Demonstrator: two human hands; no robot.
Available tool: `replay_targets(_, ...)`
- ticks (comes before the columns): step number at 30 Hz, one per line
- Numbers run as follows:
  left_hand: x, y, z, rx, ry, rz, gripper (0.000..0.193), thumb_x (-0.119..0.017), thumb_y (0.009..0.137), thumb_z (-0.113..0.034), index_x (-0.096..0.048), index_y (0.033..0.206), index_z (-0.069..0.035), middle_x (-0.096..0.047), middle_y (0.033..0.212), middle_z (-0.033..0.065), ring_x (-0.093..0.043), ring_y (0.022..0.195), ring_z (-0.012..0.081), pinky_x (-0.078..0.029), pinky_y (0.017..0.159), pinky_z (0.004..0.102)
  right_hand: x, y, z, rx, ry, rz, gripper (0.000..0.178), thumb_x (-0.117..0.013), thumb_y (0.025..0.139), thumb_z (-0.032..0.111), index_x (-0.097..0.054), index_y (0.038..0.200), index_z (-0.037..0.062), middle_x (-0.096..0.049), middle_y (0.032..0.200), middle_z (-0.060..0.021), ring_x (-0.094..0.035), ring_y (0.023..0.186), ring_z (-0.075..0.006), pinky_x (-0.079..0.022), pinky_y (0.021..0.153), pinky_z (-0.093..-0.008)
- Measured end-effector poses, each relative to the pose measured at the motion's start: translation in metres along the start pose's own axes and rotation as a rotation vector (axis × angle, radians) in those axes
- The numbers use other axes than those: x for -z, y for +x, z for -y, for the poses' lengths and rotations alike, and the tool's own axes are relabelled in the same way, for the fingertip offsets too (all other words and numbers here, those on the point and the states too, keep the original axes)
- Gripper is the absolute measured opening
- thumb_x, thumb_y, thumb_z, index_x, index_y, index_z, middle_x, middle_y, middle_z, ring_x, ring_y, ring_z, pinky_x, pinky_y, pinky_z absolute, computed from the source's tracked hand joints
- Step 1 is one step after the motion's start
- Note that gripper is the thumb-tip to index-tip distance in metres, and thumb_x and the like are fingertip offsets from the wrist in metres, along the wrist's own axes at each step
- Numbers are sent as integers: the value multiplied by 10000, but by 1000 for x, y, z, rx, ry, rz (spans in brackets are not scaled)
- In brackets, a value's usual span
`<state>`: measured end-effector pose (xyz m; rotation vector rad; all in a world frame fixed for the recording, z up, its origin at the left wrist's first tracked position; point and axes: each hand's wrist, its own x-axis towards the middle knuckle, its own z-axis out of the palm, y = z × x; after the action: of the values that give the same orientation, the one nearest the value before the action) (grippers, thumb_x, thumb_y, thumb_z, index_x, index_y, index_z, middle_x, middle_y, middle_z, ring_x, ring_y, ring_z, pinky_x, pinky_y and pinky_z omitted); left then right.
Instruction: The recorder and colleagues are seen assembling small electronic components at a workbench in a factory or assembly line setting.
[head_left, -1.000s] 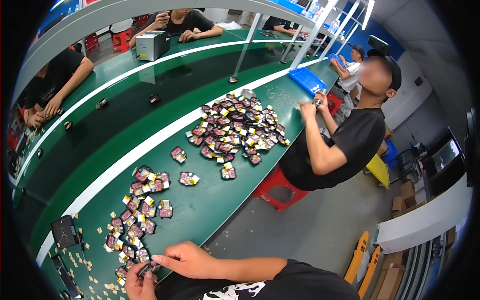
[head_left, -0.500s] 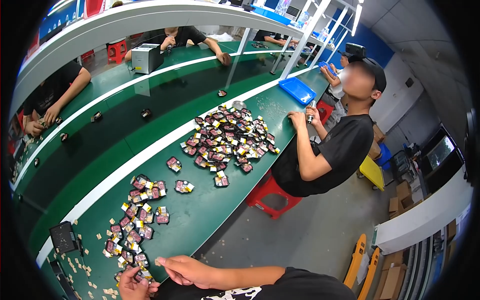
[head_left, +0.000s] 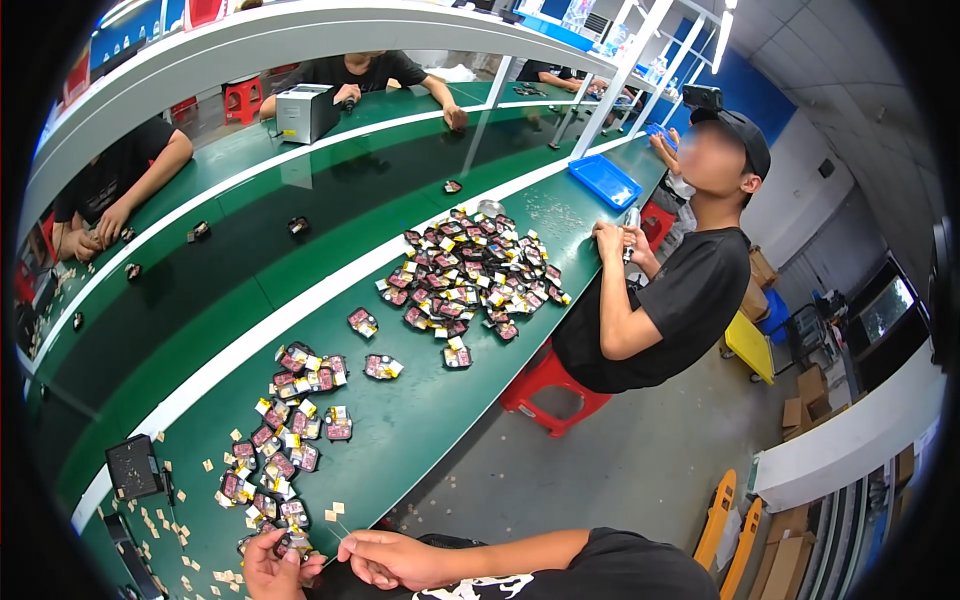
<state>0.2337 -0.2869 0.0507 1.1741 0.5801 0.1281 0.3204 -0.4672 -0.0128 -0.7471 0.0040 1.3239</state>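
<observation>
A: Hands?
B: Left hand (head_left: pixel 272 572) was well apart from the big pile (head_left: pixel 475 275), on its near-left side, thumb and fingers pinching a dark module (head_left: pixel 289 546), partly hidden.
A: Right?
B: Right hand (head_left: pixel 400 560) was on the pile's near side, thumb and forefinger pressed together on a thin sliver (head_left: pixel 343 529). Couldn't tell what kind.
A: Around?
B: Loose modules (head_left: pixel 305 425) lay left of the pile; blue tray (head_left: pixel 605 182) sat beyond it.
</observation>
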Motion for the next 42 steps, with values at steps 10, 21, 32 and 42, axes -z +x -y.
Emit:
replay_targets(10,-12,3,3,-182,267,-13,232,-558,977,-15,-541,1205,24,-656,1036,115,-660,858,147,-559,763,262,-33,-2,37,457,-591,1,154,-504,1032,156,-465,1119,34,-604,861,-26,-499,722,-36,-396,643,-208)
replay_targets(21,-23,4,12,-325,309,-12,239,-572,966,4,-540,1203,11,-673,1069,132,-651,908,157,-535,761,256,-29,1,34,191,-404,-104,160,-557,1013,187,-457,1013,63,-657,824,-63,-475,501,-51,-356,430,-210)
replay_targets(32,-10,9,23,-433,565,23,244,-575,952,43,-578,1194,16,-647,1116,125,-593,811,118,-496,706,241,-23,8,21,216,-340,-159,179,-574,1003,160,-423,999,64,-655,812,-68,-463,504,-50,-364,442,-216)
replay_targets(42,-23,15,27,-127,-18,-120,216,-550,952,8,-480,1153,-26,-618,1012,78,-635,921,120,-571,761,242,-20,5,31,456,-658,-151,174,-597,979,96,-459,1016,-4,-660,834,-55,-602,768,-73,-469,643,-252)
